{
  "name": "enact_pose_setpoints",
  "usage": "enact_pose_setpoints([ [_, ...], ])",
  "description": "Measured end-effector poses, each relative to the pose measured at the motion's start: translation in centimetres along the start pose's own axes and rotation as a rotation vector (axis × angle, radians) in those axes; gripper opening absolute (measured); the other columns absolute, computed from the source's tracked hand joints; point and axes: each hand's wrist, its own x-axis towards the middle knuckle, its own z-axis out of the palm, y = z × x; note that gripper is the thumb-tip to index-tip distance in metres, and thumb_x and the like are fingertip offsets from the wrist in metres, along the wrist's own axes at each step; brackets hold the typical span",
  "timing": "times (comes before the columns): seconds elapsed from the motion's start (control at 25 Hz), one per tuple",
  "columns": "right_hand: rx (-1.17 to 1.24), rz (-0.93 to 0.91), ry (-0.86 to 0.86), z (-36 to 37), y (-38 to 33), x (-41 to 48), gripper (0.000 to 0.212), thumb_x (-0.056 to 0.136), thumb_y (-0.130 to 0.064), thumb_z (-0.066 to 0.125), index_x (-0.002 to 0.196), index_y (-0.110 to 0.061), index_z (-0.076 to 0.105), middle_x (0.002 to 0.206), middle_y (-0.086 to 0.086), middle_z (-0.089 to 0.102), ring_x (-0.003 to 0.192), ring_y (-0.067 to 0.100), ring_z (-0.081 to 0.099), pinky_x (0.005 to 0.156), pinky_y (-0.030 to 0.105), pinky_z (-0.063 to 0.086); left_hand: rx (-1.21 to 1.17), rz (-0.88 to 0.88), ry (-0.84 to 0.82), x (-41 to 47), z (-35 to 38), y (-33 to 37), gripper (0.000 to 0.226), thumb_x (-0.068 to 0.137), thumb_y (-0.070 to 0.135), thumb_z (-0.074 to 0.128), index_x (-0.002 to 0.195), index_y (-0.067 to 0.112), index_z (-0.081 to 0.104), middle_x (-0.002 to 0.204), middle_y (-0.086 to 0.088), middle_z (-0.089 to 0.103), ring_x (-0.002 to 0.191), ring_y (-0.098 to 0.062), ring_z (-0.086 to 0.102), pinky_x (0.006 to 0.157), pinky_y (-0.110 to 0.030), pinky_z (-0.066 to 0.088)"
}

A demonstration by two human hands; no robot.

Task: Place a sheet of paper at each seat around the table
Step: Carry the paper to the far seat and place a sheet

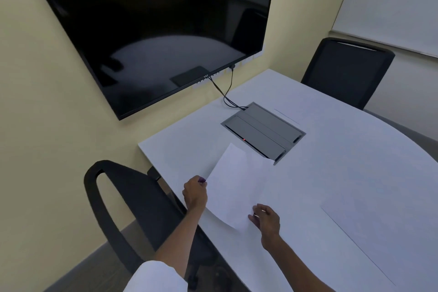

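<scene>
A white sheet of paper (237, 185) hangs just above the white table (331, 173), near its left edge by the black chair (113, 201). My left hand (195, 193) pinches the sheet's left edge. My right hand (266, 219) grips its near right corner, and the near edge curls down over the table edge. A second sheet (350, 216) lies flat on the table to the right. Another faint sheet (288, 116) seems to lie by the far chair (348, 71), behind the cable box.
A grey cable box (263, 133) is set into the table just beyond the held sheet, with black cables running up to a large wall screen (154, 31). A whiteboard (393, 2) hangs on the right wall.
</scene>
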Motion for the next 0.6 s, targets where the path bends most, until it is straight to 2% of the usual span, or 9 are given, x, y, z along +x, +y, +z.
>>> enact_pose_setpoints([
  [0.16,0.0,0.068,0.015,3.4,-0.7,3.9,0.009,0.087,-0.003,0.071,0.091,0.004,0.072,0.089,0.01,0.071,0.064,0.02,0.073,0.097,0.045,0.057,0.061,-0.003,-0.039,5.8,0.8,0.8,0.014,0.096,0.008,0.058,0.1,0.005,0.071,0.101,-0.011,0.075,0.092,-0.027,0.068,0.072,-0.028,0.048],
  [0.36,0.014,0.165,0.036,7.2,-1.1,8.4,0.005,0.086,0.0,0.07,0.084,0.005,0.069,0.088,0.016,0.065,0.069,0.025,0.066,0.095,0.044,0.057,0.13,-0.05,-0.076,13.1,2.0,0.5,0.014,0.095,0.013,0.059,0.1,0.01,0.072,0.103,-0.009,0.074,0.094,-0.03,0.069,0.072,-0.032,0.053],
  [0.52,-0.002,0.256,0.049,9.6,-1.1,11.0,0.006,0.087,-0.003,0.071,0.09,0.002,0.07,0.084,0.017,0.062,0.078,0.027,0.059,0.074,0.036,0.059,0.141,-0.101,-0.118,17.1,3.3,-0.1,0.014,0.095,0.014,0.06,0.1,0.01,0.073,0.106,-0.009,0.074,0.096,-0.031,0.068,0.076,-0.034,0.053],
  [0.6,-0.034,0.283,0.095,11.2,-0.6,12.9,0.013,0.086,-0.004,0.071,0.097,0.003,0.072,0.086,0.017,0.065,0.078,0.027,0.061,0.072,0.034,0.056,0.174,-0.121,-0.131,19.6,4.5,-0.5,0.015,0.095,0.015,0.06,0.1,0.011,0.073,0.106,-0.009,0.073,0.097,-0.031,0.068,0.076,-0.034,0.054],
])
